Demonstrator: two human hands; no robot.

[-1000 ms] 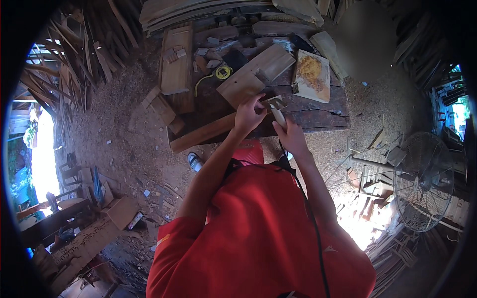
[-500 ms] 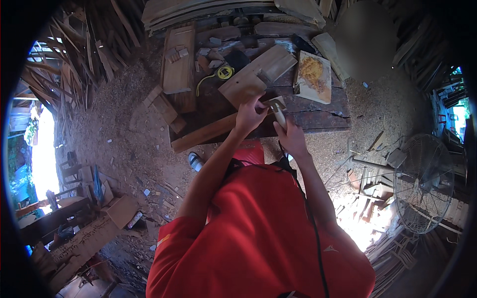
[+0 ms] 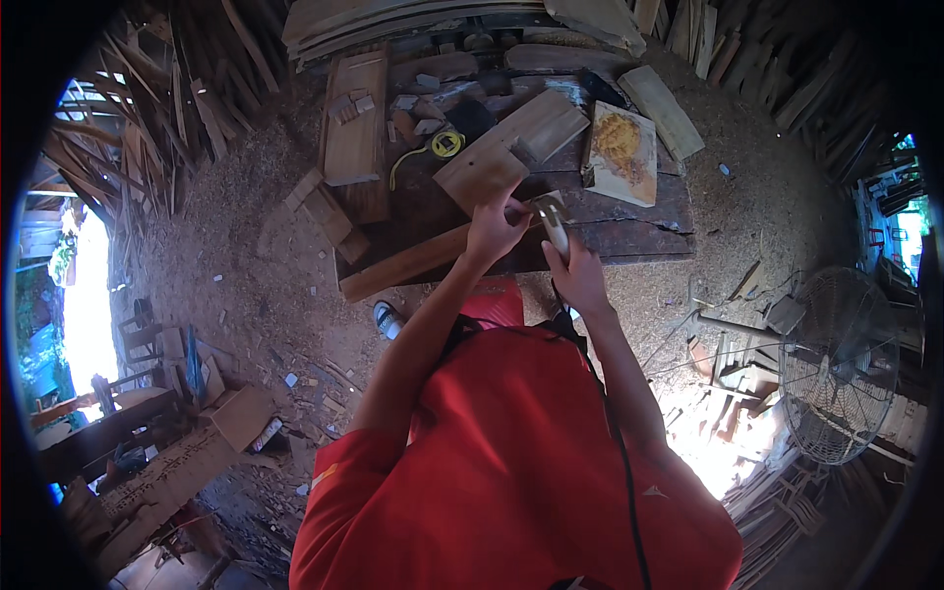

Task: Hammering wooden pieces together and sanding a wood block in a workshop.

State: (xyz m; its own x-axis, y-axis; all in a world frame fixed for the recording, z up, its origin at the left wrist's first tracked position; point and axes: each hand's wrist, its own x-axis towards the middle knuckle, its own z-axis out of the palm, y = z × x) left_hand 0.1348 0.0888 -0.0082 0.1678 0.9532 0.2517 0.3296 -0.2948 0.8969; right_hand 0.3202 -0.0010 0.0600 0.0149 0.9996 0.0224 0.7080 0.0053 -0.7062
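Observation:
My right hand [image 3: 578, 278] is wrapped round the pale handle of a hammer [image 3: 555, 228]. The hammer's metal head is over the right end of a long wooden strip [image 3: 418, 261], which lies along the near edge of the workbench. Close to that head, my left hand [image 3: 494, 232] rests at the strip with thumb and fingertips pinched together. Whatever is between those fingertips is too small to make out. Just beyond my left hand, a wide board [image 3: 526, 138] lies at a slant, with a small wooden block [image 3: 489, 177] near its lower end.
The dark workbench [image 3: 629, 231] also carries a yellow tape measure [image 3: 446, 145], a wood piece with an orange-brown patch [image 3: 619, 152], an upright-lying plank [image 3: 354, 118] and several offcuts. A wire-cage fan [image 3: 841, 364] stands at right. Wood scraps litter the floor.
The hammer head has shifted very slightly beside my left fingertips. My left hand stays in place. A blurred patch at the upper right is gone, and a pale board shows there fully.

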